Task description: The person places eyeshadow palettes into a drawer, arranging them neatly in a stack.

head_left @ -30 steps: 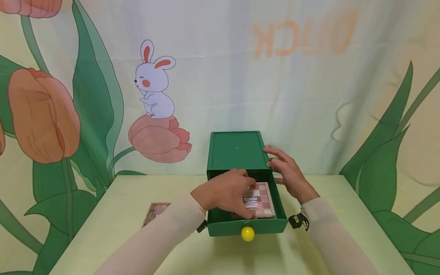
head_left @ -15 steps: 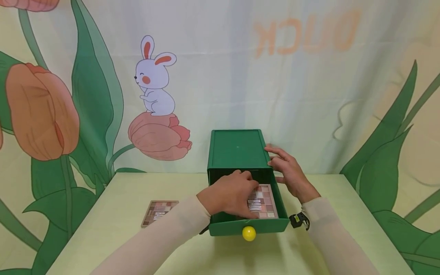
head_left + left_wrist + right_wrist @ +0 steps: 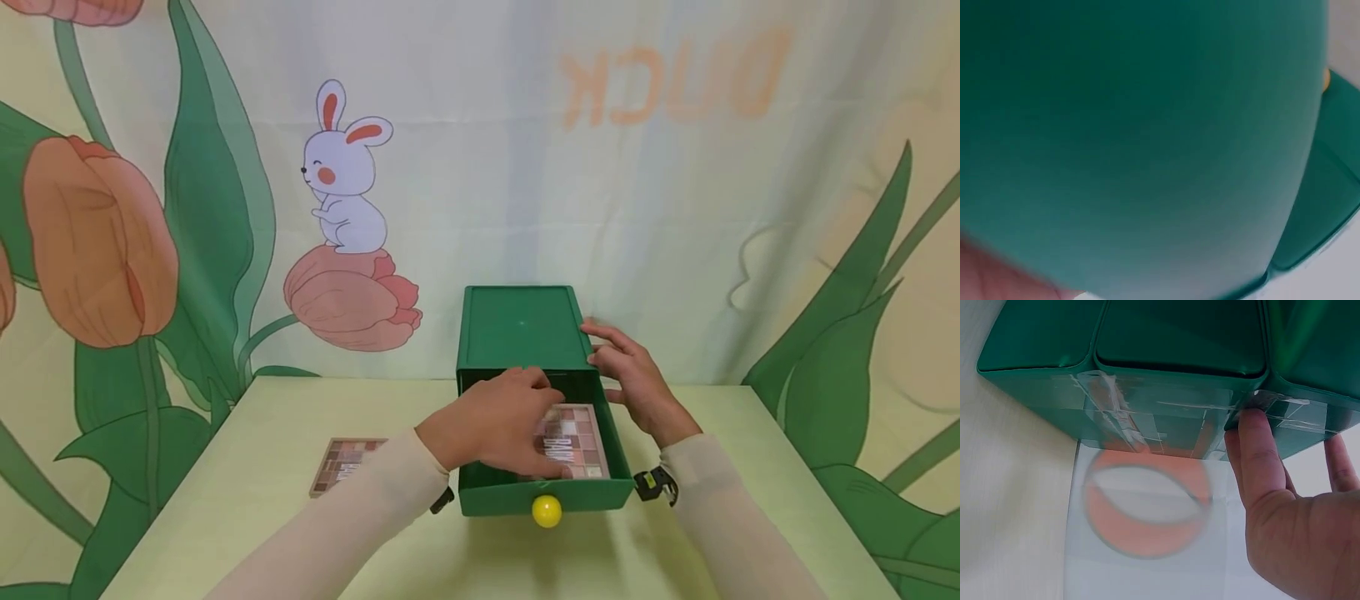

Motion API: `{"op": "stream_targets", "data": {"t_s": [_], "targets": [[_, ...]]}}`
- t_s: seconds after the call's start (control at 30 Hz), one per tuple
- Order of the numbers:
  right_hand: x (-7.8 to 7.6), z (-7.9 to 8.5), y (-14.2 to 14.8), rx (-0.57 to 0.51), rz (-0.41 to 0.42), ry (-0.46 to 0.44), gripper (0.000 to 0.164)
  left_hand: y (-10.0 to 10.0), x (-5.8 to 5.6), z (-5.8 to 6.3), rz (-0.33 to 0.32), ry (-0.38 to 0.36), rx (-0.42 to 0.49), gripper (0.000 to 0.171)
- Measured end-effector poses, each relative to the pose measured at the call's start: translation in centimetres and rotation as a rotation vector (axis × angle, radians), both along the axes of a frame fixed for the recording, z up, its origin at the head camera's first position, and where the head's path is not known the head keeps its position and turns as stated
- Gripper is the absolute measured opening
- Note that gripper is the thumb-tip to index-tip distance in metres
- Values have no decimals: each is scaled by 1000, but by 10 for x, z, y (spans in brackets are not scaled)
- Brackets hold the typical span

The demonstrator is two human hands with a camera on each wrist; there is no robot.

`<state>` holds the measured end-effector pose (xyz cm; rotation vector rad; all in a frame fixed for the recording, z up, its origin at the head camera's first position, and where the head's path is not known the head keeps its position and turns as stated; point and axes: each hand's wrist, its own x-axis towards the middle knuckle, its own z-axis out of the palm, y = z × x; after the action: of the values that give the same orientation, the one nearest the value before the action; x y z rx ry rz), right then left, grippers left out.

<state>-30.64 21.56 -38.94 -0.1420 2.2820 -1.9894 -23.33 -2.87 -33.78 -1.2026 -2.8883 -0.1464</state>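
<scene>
A green drawer box (image 3: 521,325) stands on the table with its drawer (image 3: 502,500) pulled out. Inside the drawer lies a checkered eyeshadow palette (image 3: 583,437). My left hand (image 3: 498,421) reaches in from the left and grips the palette, thumb toward the front and fingers toward the back; its left part is hidden under the hand. In the left wrist view, green plastic (image 3: 1147,125) fills most of the picture. My right hand (image 3: 637,383) rests its fingers against the box's right side. The right wrist view shows fingertips touching the taped green side (image 3: 1166,419).
A second, similar palette (image 3: 339,462) lies on the table left of the box, partly behind my left sleeve (image 3: 360,517). A yellow ball knob (image 3: 547,512) sticks out from the drawer front. Behind the table hangs a printed curtain (image 3: 480,167).
The palette in the drawer has shifted slightly to the right along with my left hand. My right hand stays at the box's side. The view has moved a little.
</scene>
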Motion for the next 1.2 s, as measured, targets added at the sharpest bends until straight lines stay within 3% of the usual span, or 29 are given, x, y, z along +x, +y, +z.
{"op": "stream_targets", "data": {"t_s": [0.33, 0.67, 0.93, 1.2], "targets": [[-1, -3, -2, 11, -15, -1, 61, -44, 11, 16, 39, -55, 155, 81], [-2, -3, -3, 12, -22, 13, 59, -105, 22, 25, 159, -99, 358, 87], [0, 0, -2, 14, -6, 13, 61, -151, 16, 11, 293, -113, 422, 82], [0, -1, -3, 12, -12, 6, 60, -193, 5, -19, 388, -128, 423, 79]]}}
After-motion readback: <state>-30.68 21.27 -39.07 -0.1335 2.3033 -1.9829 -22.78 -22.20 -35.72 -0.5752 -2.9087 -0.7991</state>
